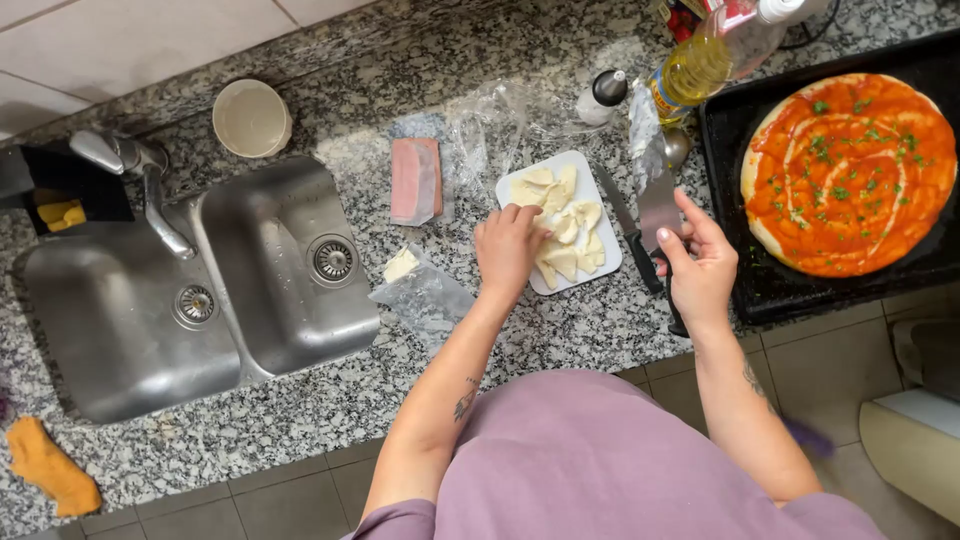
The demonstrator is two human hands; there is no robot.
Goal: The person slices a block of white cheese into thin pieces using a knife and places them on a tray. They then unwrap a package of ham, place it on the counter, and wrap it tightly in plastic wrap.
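Reaching down with my left hand (508, 245), I have my fingers (522, 215) curled close together on the cheese slices (562, 235), though I cannot tell whether they grip one. The pale slices lie piled on a small white cutting board (610, 262) in the middle of the granite worktop (330, 400). My right hand (700, 265) hovers just right of the board, fingers closed around a knife with a broad blade (658, 205) pointing up and away from me. A second, black-handled knife (630, 230) lies on the worktop between the board and my right hand. Further right, a pizza base spread with tomato sauce (850, 170) and green herbs sits on a dark baking tray (780, 290). Left of the board lies a block of pink ham (415, 180), and beyond it the steel double sink (120, 330). A bottle of oil (705, 60) stands behind the board.
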